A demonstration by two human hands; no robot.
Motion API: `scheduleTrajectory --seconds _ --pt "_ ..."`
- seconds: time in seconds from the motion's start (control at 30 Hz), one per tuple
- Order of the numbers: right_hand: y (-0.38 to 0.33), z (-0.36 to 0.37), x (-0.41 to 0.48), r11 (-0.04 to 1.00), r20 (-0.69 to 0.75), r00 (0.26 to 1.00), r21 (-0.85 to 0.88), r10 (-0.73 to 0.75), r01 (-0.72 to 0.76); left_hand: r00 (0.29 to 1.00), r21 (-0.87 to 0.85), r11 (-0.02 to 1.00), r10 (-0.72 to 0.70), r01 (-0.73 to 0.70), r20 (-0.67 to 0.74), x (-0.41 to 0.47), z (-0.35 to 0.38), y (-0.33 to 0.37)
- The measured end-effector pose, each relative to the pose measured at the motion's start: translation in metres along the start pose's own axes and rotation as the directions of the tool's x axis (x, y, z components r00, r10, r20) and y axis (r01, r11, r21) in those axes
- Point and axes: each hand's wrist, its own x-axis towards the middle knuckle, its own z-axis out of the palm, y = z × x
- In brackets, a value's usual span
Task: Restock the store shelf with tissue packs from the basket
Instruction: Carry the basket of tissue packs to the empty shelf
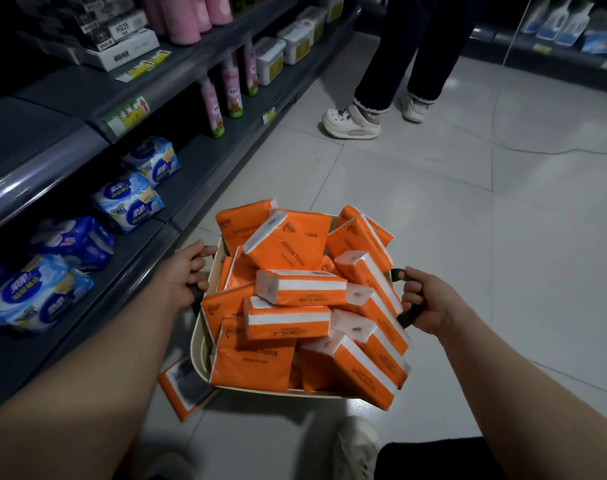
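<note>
Over the pale grey tiled floor (468,220) of a shop aisle, a cream plastic basket (200,344) with dark handles sits between the person's two bare arms. The left hand (186,271) has its fingers curled round the dark handle on the basket's left side, and the right hand (430,299) grips the dark loop handle (404,318) on the right side. Whether the basket rests on the floor or hangs just above it cannot be told.

The orange-and-white cotton tissue packs (300,287) are heaped in the basket at all angles, some poking over its rim. One more orange tissue pack (184,386), blurred, lies outside, just beside the basket's near left corner.

Dark grey metal store shelving (129,258) runs along the left. Its lowest shelf holds blue-and-white soft packs (129,202); further along stand tall pink bottles with green bases (231,86) and white lidded tubs (269,60).

Further up the aisle stands another person in dark trousers (399,64) and chunky white shoes (350,124). The wearer's own pale shoe (355,448) shows at the bottom edge.
</note>
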Motion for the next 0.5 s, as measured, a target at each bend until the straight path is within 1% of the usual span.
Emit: scheduleTrajectory --seconds 0.23,0.3,0.37,0.4,0.43,0.47,0.5 --pt "0.012 -0.007 -0.014 1.000 0.004 1.000 0.012 0.008 -0.008 0.999 0.028 1.000 0.013 -0.012 -0.029 -0.015 -0.018 -0.012" --pt "0.015 -0.006 -0.016 1.000 -0.003 1.000 -0.007 0.014 -0.014 0.998 0.073 0.997 0.022 -0.017 -0.056 -0.016 -0.027 -0.010" --pt "0.015 -0.004 -0.021 0.999 -0.028 1.000 -0.043 0.012 -0.013 0.995 0.156 0.988 0.028 -0.013 -0.094 -0.019 -0.035 -0.006" --pt "0.013 -0.003 -0.023 0.995 -0.049 0.999 -0.095 -0.003 -0.001 0.993 0.204 0.979 0.036 -0.012 -0.113 -0.022 -0.036 -0.002" --pt "0.012 -0.003 -0.024 0.983 -0.079 0.996 -0.184 -0.027 0.012 0.990 0.253 0.967 0.045 -0.010 -0.131 -0.025 -0.037 0.000" --pt "0.010 -0.002 -0.026 0.951 -0.123 0.990 -0.308 -0.066 0.026 0.987 0.306 0.952 0.062 -0.014 -0.149 -0.028 -0.038 0.003" --pt "0.008 -0.001 -0.028 0.891 -0.165 0.979 -0.452 -0.118 0.031 0.984 0.360 0.933 0.083 -0.020 -0.160 -0.032 -0.038 0.005"
